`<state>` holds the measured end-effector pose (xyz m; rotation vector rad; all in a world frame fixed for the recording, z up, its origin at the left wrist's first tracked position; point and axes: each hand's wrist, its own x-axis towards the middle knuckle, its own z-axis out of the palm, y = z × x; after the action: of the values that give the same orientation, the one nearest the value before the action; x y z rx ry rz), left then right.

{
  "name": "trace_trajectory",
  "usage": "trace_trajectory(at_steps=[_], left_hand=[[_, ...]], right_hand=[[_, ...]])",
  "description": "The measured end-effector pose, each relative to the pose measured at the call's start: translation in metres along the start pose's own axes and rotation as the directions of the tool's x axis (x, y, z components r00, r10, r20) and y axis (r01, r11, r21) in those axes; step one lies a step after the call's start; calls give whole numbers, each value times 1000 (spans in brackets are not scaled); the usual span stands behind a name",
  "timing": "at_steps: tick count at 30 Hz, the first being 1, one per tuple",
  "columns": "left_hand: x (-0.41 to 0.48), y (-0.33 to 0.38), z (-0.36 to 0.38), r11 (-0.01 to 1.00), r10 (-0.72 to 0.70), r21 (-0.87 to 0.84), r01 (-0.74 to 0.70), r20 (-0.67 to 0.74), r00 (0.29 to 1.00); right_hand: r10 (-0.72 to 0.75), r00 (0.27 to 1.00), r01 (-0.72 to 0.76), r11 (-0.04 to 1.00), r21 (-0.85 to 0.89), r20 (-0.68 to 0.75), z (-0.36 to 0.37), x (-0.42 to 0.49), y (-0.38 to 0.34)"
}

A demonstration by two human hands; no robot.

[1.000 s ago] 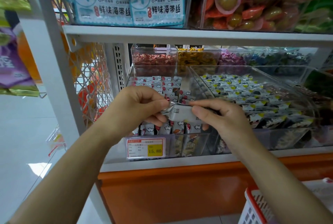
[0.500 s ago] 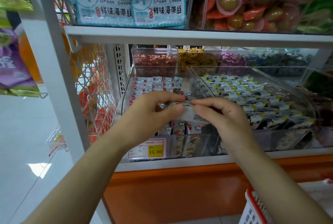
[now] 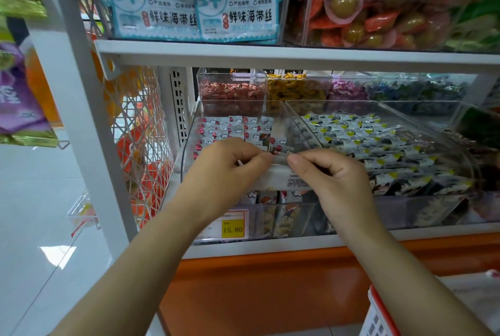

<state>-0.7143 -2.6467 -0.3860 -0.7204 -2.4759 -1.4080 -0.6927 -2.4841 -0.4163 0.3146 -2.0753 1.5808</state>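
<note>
Head view — pinching a white snack packet (image 3: 281,177) at both ends, left hand (image 3: 224,173) curled on one end, right hand (image 3: 336,183) curled on the other. Held between the fingertips, just above the clear bin (image 3: 187,151) of like packets — yellow price tag (image 3: 233,228) below the left knuckles

I see one small white snack packet (image 3: 281,177), its printed back toward me, held crosswise and roughly level, pinched at its top edge between left hand (image 3: 224,173) and right hand (image 3: 335,181).
</note>
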Motion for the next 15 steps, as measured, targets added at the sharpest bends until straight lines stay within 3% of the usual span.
trace_trajectory(at_steps=[8, 15], left_hand=[[1, -7, -5, 999, 34, 15, -35, 16, 999], [3, -11, -11, 999, 41, -16, -40, 30, 999]], right_hand=[[122, 982, -148, 971, 188, 141, -12, 10, 4], [158, 940, -191, 978, 81, 303, -29, 17, 5]])
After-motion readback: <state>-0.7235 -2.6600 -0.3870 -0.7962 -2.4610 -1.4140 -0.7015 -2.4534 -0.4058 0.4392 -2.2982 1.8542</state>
